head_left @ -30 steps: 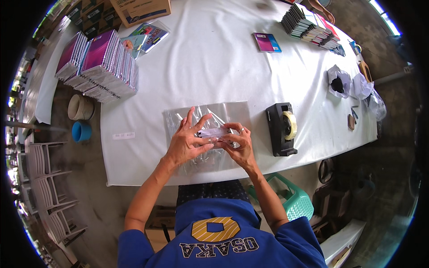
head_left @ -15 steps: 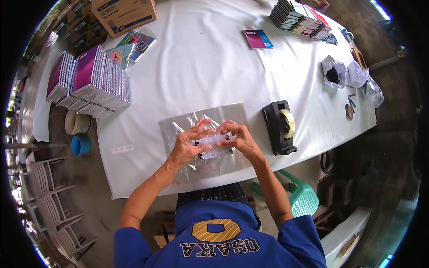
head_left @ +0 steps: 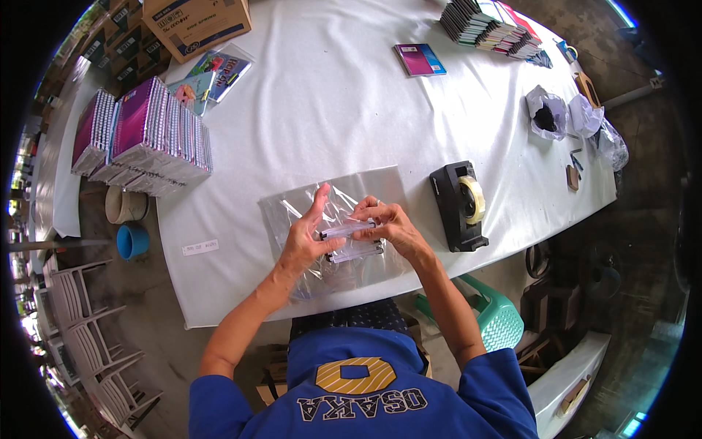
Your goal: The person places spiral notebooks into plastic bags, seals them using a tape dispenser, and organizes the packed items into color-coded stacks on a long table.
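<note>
Two slim whitish strips with dark ends, looking like a small plastic-wrapped bundle (head_left: 356, 251), are between my hands; their exact kind is unclear. My left hand (head_left: 306, 235) has its fingers stretched away from me, with the thumb lying along the strips' left part. From the right, my right hand (head_left: 389, 228) pinches the far strip between thumb and bent fingers. Under both hands, clear plastic sleeves (head_left: 391, 186) lie flat and shiny near the table's front edge. A black tape dispenser (head_left: 451, 212) with a roll of clear tape stands to their right.
Spiral notebooks (head_left: 146, 135) are stacked at the left, with bagged books (head_left: 219, 73) and a cardboard box (head_left: 197, 25) behind. Far right holds more notebooks (head_left: 490, 29); one notebook (head_left: 420, 60) lies alone. Plastic bags (head_left: 548, 113) sit right. A green stool (head_left: 501, 322) stands below the edge.
The left fingers have straightened and lifted off the far side of the strips, away from the right fingertips. My right hand keeps its pinch, and the strips stay nearly in place.
</note>
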Demonstrator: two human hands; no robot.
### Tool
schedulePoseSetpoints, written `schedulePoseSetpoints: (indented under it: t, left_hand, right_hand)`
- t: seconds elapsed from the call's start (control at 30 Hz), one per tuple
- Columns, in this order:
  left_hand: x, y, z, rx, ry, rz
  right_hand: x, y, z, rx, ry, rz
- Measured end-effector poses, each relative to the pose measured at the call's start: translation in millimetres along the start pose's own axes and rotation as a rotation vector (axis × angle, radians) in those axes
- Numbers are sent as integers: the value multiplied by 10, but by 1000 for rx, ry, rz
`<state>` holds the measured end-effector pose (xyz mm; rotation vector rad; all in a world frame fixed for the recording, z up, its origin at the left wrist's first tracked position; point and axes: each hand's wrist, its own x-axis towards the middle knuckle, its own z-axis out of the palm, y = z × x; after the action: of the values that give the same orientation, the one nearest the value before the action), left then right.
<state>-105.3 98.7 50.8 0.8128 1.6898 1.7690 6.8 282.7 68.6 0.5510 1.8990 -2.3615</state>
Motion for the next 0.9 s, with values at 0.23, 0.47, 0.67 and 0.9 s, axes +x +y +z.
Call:
schedulePoseSetpoints:
  t: [0.23, 0.47, 0.67, 0.9]
  left_hand:
    - [146, -9, -241, 106, -478, -303]
    - [69, 266, -193, 990, -550, 138]
    - [-115, 473, -119, 1287, -548, 285]
    - [-191, 494, 43, 1355, -567, 373]
  right_hand:
    - [14, 41, 2, 23, -92, -46]
    - [-31, 29, 40, -102, -51, -121]
    - [-211, -184, -37, -937, -124, -375]
    - [-668, 18, -118, -1422, -61, -744]
